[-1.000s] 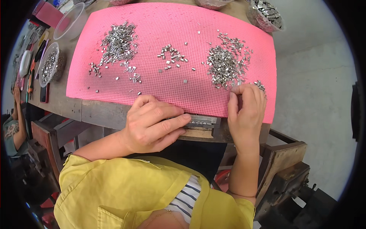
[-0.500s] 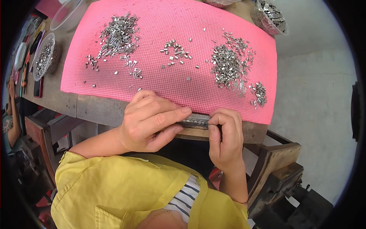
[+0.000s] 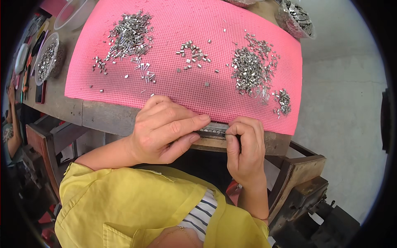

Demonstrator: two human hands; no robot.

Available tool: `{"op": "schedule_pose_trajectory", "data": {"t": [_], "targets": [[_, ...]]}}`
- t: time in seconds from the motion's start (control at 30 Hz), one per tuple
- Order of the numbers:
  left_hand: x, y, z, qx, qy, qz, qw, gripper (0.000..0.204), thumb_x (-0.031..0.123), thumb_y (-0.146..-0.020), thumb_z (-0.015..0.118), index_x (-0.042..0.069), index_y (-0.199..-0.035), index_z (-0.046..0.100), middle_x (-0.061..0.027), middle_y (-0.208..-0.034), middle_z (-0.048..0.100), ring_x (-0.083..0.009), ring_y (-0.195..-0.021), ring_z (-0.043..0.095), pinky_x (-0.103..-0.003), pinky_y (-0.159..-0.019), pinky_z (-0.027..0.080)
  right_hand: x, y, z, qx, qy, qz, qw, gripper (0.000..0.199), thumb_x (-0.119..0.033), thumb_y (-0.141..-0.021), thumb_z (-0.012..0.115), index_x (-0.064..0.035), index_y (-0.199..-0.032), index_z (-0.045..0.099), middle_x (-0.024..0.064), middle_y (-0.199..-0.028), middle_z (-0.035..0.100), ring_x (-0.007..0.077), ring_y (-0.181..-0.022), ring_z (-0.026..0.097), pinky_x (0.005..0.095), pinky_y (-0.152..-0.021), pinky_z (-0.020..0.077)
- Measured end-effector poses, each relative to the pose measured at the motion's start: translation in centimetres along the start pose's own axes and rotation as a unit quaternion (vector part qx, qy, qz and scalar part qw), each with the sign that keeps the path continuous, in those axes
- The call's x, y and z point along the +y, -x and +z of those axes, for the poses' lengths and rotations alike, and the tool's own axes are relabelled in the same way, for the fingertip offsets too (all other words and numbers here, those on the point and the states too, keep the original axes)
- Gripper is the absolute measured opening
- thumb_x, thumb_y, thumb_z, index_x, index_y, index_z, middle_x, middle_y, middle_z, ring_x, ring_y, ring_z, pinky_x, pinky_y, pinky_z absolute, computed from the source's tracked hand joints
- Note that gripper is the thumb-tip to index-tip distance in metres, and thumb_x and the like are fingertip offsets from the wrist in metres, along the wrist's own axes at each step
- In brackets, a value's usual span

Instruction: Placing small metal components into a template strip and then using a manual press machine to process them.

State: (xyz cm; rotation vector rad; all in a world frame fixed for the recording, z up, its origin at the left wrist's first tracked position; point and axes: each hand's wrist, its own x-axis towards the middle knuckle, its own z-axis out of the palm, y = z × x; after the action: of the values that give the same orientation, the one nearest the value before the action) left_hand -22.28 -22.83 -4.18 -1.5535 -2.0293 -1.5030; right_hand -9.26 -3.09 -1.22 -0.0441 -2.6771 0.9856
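At the near edge of the pink mat (image 3: 165,84), a narrow dark metal strip (image 3: 214,129) shows a row of small, shiny rounded pieces. My left hand (image 3: 163,128) has the strip's left end between thumb and index finger, its other fingers resting toward the mat. The right end sits in my right hand (image 3: 247,146), the index finger curled over it and the thumb below. Both ends are hidden under my fingers. Beyond my hands lie a pile of small metal links and pronged pieces (image 3: 131,35), a few blocky links (image 3: 193,53) and another metal pile (image 3: 250,70).
A smaller heap of metal bits (image 3: 283,102) lies near the mat's right edge. On the left stand a tub of metal parts (image 3: 47,60) and a clear bowl (image 3: 72,16); a bag-like clear container of metal strips (image 3: 295,18) is at far right. Another person's arm (image 3: 14,120) shows at far left.
Both hands keep nearly the same hold on the strip. The view has shifted very slightly; the piles on the mat lie as before.
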Motion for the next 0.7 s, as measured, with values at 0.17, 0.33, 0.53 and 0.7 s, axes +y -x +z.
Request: {"op": "schedule_pose_trajectory", "data": {"t": [0.17,0.33,0.53,0.7], "targets": [[0.0,-0.2,0.1,0.004,0.001,0.007,1.0,0.04,0.006,-0.077,0.078,-0.001,-0.116,0.073,-0.0136,-0.095,0.073,-0.0254,-0.076,0.068,-0.038,-0.071,0.047,0.1,-0.1,0.1,0.001,0.012,-0.003,1.0,0.021,0.001,-0.084,0.071,-0.0043,-0.101,0.06,0.0115,-0.104,0.061,0.0339,-0.096,0.059,0.0444,-0.086,0.046],[-0.2,-0.1,0.1,0.004,0.005,0.008,1.0,0.04,0.005,-0.076,0.077,-0.001,-0.116,0.073,-0.0142,-0.094,0.073,-0.0256,-0.075,0.068,-0.038,-0.07,0.046,0.3,0.0,0.2,0.002,0.027,-0.012,1.0,0.022,0.0,-0.084,0.072,-0.0048,-0.102,0.061,0.0112,-0.104,0.061,0.0337,-0.096,0.059,0.0441,-0.086,0.0459],[0.0,0.1,-0.1,-0.007,-0.006,0.008,1.0,0.045,0.007,-0.075,0.078,0.001,-0.119,0.073,-0.0129,-0.097,0.073,-0.0249,-0.077,0.067,-0.038,-0.071,0.046,-0.1,0.1,0.0,0.004,0.078,-0.072,0.994,0.026,-0.001,-0.081,0.073,-0.0045,-0.105,0.064,0.0103,-0.107,0.063,0.032,-0.096,0.063,0.0439,-0.086,0.0456],[1.1,-0.4,0.4,-0.098,-0.119,-0.032,0.988,0.063,0.018,-0.067,0.088,0.012,-0.128,0.073,-0.0033,-0.099,0.075,-0.0237,-0.079,0.062,-0.037,-0.073,0.046,-0.4,0.3,-0.7,0.011,0.158,-0.115,0.981,0.03,-0.004,-0.08,0.073,-0.0032,-0.11,0.069,0.0108,-0.111,0.068,0.0299,-0.099,0.067,0.0447,-0.088,0.0454]]}}
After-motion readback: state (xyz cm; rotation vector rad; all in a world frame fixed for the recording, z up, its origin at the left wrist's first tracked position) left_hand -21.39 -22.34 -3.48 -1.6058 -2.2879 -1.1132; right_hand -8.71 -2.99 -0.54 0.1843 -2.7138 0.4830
